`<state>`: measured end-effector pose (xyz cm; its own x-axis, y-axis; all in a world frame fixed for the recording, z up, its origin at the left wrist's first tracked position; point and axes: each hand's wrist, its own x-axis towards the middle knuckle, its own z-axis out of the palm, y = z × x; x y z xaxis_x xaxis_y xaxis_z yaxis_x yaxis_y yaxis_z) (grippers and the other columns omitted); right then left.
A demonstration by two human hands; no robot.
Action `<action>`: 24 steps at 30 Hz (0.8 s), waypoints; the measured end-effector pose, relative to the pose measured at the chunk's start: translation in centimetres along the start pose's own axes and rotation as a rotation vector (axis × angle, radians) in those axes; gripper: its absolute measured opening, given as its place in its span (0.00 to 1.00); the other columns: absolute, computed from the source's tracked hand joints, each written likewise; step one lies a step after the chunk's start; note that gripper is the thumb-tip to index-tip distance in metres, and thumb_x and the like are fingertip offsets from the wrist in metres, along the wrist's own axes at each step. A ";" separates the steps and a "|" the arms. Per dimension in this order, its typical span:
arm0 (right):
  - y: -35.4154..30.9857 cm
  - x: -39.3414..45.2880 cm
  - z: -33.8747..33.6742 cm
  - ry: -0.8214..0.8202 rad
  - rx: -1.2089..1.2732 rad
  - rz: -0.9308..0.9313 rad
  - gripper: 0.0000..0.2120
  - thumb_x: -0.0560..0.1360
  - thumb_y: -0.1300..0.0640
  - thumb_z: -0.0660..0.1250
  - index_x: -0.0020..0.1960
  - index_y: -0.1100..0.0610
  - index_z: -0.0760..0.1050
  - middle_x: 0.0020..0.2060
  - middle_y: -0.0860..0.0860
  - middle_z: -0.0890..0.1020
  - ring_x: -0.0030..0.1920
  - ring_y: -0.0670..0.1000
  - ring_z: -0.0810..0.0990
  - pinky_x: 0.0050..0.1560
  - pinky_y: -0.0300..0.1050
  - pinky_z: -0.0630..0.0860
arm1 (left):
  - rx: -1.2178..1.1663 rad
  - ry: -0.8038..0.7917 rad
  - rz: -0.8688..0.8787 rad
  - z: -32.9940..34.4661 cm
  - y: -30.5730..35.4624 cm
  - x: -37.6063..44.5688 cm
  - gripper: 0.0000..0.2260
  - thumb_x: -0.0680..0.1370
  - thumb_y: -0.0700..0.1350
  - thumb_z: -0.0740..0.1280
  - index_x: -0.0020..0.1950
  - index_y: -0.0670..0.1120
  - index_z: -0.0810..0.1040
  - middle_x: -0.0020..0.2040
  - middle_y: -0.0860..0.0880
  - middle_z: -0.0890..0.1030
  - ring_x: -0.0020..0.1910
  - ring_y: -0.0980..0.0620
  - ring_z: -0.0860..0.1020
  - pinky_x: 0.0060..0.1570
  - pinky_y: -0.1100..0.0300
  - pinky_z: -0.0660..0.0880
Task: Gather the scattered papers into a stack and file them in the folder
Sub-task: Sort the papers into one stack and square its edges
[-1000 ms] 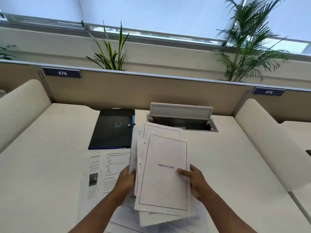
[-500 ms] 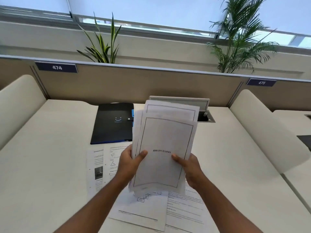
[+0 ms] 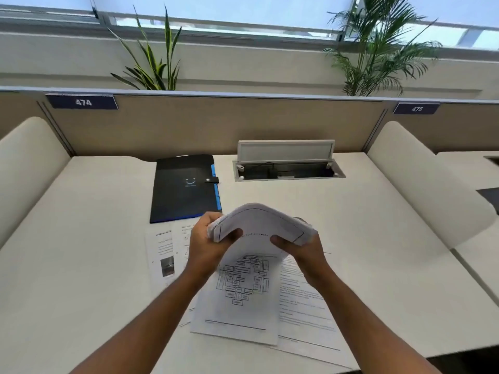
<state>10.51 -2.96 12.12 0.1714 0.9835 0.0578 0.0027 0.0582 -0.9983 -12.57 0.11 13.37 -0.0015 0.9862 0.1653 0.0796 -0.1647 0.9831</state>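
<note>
Both hands raised: left hand (image 3: 208, 240) & right hand (image 3: 302, 247) pinch paper stack (image 3: 259, 225) ends, arched upward, long axis 9-to-3; folder (image 3: 183, 187) at 11.

Head-worn view, forward and down (close) over the desk (image 3: 94, 265)

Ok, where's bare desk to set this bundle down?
Bare desk lies right of the loose sheets, below the cable hatch; also left of the folder. The middle is crowded with sheets under the bundle both hands grip.
</note>
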 end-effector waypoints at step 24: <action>-0.3 4.7 -2.3 -0.088 0.129 0.044 0.18 0.68 0.55 0.80 0.56 0.49 0.83 0.51 0.52 0.86 0.51 0.50 0.84 0.46 0.45 0.83 | -0.059 0.062 -0.166 4.1 0.1 1.2 0.25 0.61 0.59 0.80 0.55 0.62 0.75 0.49 0.53 0.81 0.51 0.49 0.81 0.40 0.57 0.83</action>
<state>13.62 1.24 12.68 0.0817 0.9965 0.0202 -0.1307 0.0308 -0.9909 -8.44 1.33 13.33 -0.0713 0.9974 0.0034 0.0140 -0.0024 0.9999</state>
